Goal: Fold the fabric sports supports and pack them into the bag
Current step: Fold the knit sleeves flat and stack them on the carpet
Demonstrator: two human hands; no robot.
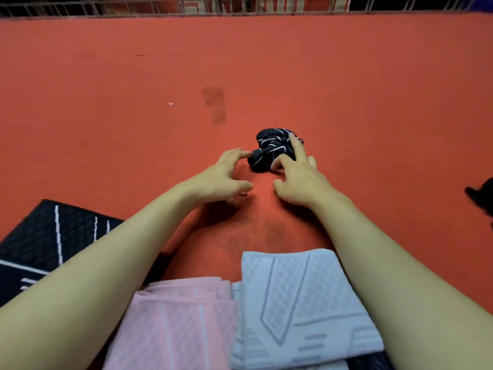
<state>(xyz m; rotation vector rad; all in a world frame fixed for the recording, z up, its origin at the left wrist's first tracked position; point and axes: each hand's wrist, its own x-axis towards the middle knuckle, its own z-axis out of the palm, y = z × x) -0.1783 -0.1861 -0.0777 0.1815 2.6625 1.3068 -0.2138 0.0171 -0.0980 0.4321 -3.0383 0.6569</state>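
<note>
Item: dark navy fabric sports support (272, 149), white line pattern, crumpled into a loose ball.

Location: on the red worktop (133, 102), beyond the folded pieces at the near edge. No bag can be made out with certainty.

Hands: left hand (226, 180) just left of the crumpled support, fingers spread and lightly curled, forefinger tip at or touching its left edge, nothing gripped. Right hand (301, 180) on the support's right side, forefinger laid straight over the top, thumb at its near edge; whether that amounts to a pinch cannot be told.

Also present, relative to the crumpled support: a pale blue folded support (301, 297) near and slightly right; a pink folded support (181, 316) near and left, touching the blue one; a dark quilted piece (50, 241) with white lines far left and nearer; a black object (480, 196) at the right frame edge, unidentifiable.

Handling, as judged: light, soft, limp knit; it should not slip or break, but holds no shape. Best taken by two opposite edges or corners and shaken flat before folding.
</note>
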